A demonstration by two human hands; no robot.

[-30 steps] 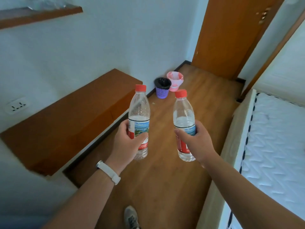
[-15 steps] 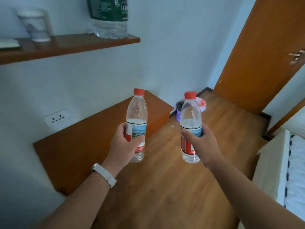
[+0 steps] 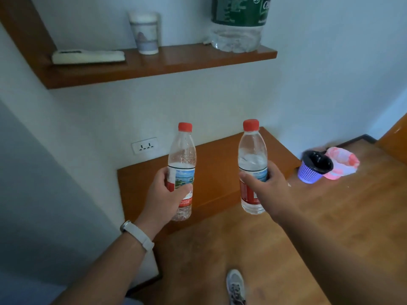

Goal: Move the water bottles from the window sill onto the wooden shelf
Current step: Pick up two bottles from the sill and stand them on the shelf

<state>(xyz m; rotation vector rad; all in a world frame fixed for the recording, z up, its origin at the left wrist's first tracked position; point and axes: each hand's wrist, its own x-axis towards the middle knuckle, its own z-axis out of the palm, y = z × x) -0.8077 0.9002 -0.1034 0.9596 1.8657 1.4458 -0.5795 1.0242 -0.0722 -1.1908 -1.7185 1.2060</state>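
Note:
Two clear water bottles with red caps are held upright in front of me. My left hand (image 3: 164,195) grips the left bottle (image 3: 182,155) around its label; it is nearly empty. My right hand (image 3: 267,190) grips the right bottle (image 3: 252,150), which holds more water. The wooden shelf (image 3: 176,60) is fixed to the white wall above both bottles, well clear of them. The window sill is out of view.
On the shelf stand a white cup (image 3: 145,33), a large green-labelled water jug (image 3: 236,25) and a flat white remote (image 3: 88,56). Below is a low wooden bench (image 3: 211,172). A purple bin (image 3: 313,167) and a pink-bagged bin (image 3: 340,162) stand on the floor at right.
The view has turned left and upward, bringing the wall shelf fully into sight. Both hands keep their bottles, now in front of the bench and wall; the door has left the view.

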